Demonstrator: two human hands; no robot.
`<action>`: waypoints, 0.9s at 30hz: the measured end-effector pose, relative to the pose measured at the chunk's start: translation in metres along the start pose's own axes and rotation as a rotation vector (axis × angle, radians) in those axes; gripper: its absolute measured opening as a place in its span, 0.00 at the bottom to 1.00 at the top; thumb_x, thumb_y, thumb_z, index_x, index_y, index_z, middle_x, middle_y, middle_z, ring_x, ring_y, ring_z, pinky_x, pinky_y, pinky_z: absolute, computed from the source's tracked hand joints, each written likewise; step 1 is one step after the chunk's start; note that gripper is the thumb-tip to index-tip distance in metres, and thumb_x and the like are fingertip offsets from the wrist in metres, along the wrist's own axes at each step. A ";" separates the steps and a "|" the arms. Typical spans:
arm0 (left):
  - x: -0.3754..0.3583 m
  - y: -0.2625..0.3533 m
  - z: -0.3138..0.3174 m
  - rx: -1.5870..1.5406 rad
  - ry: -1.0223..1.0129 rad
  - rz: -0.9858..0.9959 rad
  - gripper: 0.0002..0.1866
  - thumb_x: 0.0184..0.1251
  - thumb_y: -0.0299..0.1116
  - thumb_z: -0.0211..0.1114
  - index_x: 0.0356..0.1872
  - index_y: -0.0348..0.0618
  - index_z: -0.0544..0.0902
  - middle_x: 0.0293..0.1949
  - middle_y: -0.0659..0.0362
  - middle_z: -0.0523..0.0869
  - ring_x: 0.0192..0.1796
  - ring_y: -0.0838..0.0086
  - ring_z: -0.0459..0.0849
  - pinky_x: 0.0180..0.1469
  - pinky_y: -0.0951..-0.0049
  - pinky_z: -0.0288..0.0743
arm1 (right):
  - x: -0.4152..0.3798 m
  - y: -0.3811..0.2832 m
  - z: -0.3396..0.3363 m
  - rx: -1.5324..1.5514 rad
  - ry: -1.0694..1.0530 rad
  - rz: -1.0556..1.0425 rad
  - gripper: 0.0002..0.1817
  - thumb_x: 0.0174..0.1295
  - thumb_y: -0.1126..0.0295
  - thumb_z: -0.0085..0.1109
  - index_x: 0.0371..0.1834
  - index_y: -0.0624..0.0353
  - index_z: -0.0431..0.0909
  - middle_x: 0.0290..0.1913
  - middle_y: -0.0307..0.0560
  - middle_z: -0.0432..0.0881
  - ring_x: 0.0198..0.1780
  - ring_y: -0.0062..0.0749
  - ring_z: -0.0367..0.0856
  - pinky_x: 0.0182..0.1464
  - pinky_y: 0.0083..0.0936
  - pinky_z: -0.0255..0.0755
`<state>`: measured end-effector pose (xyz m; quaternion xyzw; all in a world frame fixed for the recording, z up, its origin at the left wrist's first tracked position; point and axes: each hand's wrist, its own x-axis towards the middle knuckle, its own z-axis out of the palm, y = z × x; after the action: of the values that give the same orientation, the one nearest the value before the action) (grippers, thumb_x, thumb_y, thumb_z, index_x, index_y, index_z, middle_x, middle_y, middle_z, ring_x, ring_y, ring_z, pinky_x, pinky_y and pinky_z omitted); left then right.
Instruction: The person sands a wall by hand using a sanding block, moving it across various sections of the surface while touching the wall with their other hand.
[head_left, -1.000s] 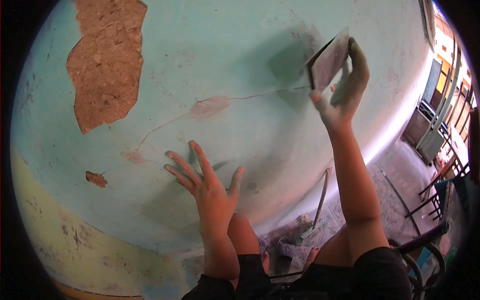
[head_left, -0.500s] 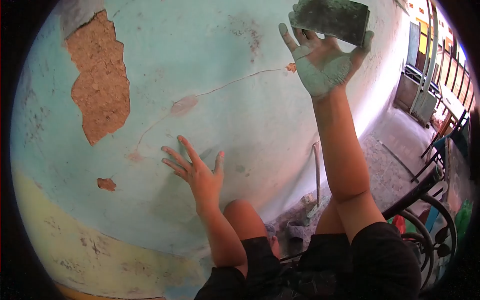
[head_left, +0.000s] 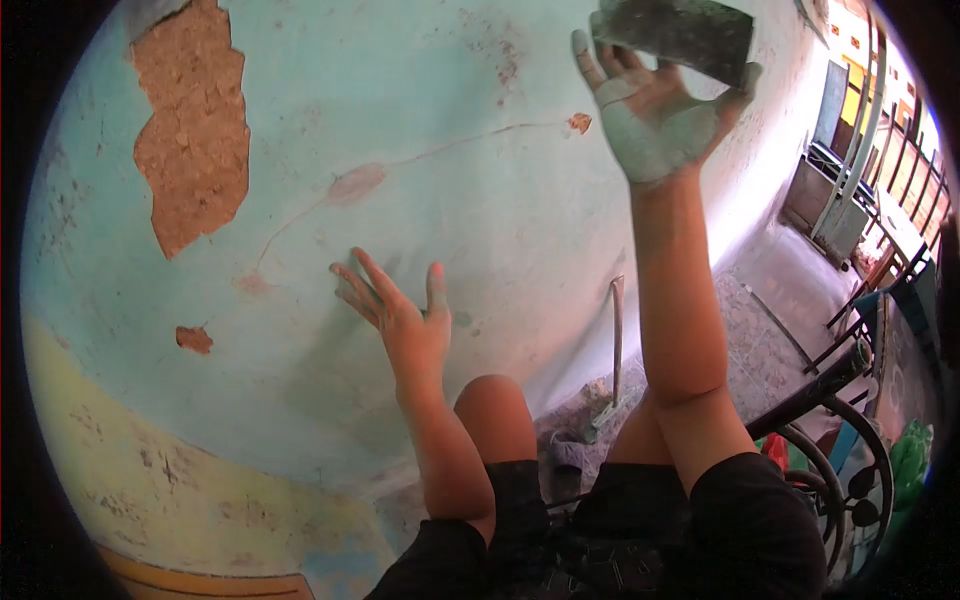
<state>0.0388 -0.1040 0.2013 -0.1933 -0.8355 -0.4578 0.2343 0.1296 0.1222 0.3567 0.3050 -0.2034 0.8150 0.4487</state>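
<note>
My right hand [head_left: 660, 125], palm toward me and coated in pale dust, is raised at the upper right of the wall [head_left: 480, 220]. It holds a dark folded sheet of sandpaper [head_left: 685, 35], which covers its fingertips, and the thumb reaches the sheet's lower right corner. Lower down and to the left, my left hand [head_left: 405, 325] has its fingers spread close to the wall, with nothing in it. Above the left hand, a thin crack runs through a reddish smooth patch [head_left: 357, 183] to a small chipped spot [head_left: 579, 123] beside my right hand.
A large area of bare brown plaster [head_left: 195, 125] shows at the upper left, with a smaller chip [head_left: 194, 340] below. A stick-like handle [head_left: 617, 335] leans against the wall by my knees. Black curved metalwork [head_left: 845, 420] stands close on my right; railings [head_left: 915, 160] are farther back.
My right hand and the sandpaper have shifted slightly right in view. My left hand has risen a little and its fingers have turned. The wall has shifted slightly left and up.
</note>
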 end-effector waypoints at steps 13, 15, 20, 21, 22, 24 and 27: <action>-0.006 0.024 -0.022 -2.157 -0.385 0.003 0.44 0.72 0.65 0.45 0.78 0.45 0.49 0.78 0.38 0.45 0.79 0.43 0.43 0.75 0.37 0.39 | 0.015 -0.035 0.000 -0.200 -0.119 -0.043 0.65 0.25 0.50 0.79 0.71 0.62 0.54 0.70 0.66 0.53 0.74 0.65 0.52 0.75 0.70 0.44; -0.006 0.024 -0.022 -2.206 -0.422 -0.083 0.45 0.72 0.64 0.47 0.78 0.45 0.47 0.78 0.38 0.44 0.79 0.44 0.41 0.75 0.36 0.38 | 0.014 -0.034 0.001 -0.225 -0.109 -0.034 0.66 0.25 0.49 0.79 0.72 0.61 0.53 0.71 0.68 0.51 0.74 0.65 0.51 0.75 0.70 0.45; -0.007 0.025 -0.023 -2.220 -0.449 -0.124 0.45 0.72 0.63 0.49 0.78 0.45 0.46 0.77 0.38 0.45 0.79 0.43 0.43 0.75 0.36 0.39 | 0.012 -0.029 -0.003 -0.264 -0.177 -0.095 0.65 0.28 0.48 0.80 0.72 0.63 0.54 0.71 0.67 0.53 0.75 0.64 0.50 0.75 0.71 0.45; -0.007 0.024 -0.024 -2.214 -0.465 -0.117 0.45 0.72 0.63 0.48 0.78 0.46 0.46 0.77 0.38 0.45 0.79 0.43 0.43 0.75 0.36 0.39 | 0.011 -0.027 -0.002 -0.264 -0.179 -0.094 0.65 0.28 0.48 0.80 0.72 0.63 0.54 0.71 0.67 0.53 0.75 0.64 0.50 0.75 0.71 0.45; -0.007 0.024 -0.024 -2.215 -0.463 -0.115 0.45 0.72 0.63 0.48 0.78 0.46 0.46 0.77 0.38 0.45 0.79 0.43 0.43 0.75 0.36 0.39 | 0.009 -0.026 -0.001 -0.290 -0.147 -0.085 0.65 0.28 0.46 0.80 0.72 0.63 0.54 0.71 0.67 0.53 0.75 0.64 0.51 0.75 0.72 0.44; -0.007 0.024 -0.023 -2.224 -0.504 -0.110 0.44 0.72 0.64 0.47 0.78 0.46 0.47 0.77 0.37 0.45 0.79 0.42 0.45 0.75 0.36 0.40 | 0.007 -0.022 0.000 -0.315 -0.119 -0.074 0.65 0.29 0.45 0.80 0.72 0.63 0.54 0.71 0.67 0.54 0.74 0.64 0.51 0.74 0.72 0.44; -0.007 0.027 -0.025 -2.149 -0.541 -0.133 0.43 0.73 0.64 0.45 0.78 0.46 0.48 0.77 0.36 0.47 0.78 0.40 0.47 0.75 0.36 0.43 | 0.005 -0.015 -0.001 -0.343 -0.080 0.024 0.60 0.38 0.42 0.76 0.71 0.63 0.55 0.71 0.67 0.54 0.74 0.64 0.52 0.74 0.73 0.44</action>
<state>0.0641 -0.1125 0.2269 -0.3443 -0.0363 -0.8984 -0.2702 0.1400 0.1338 0.3601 0.2540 -0.3608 0.7607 0.4761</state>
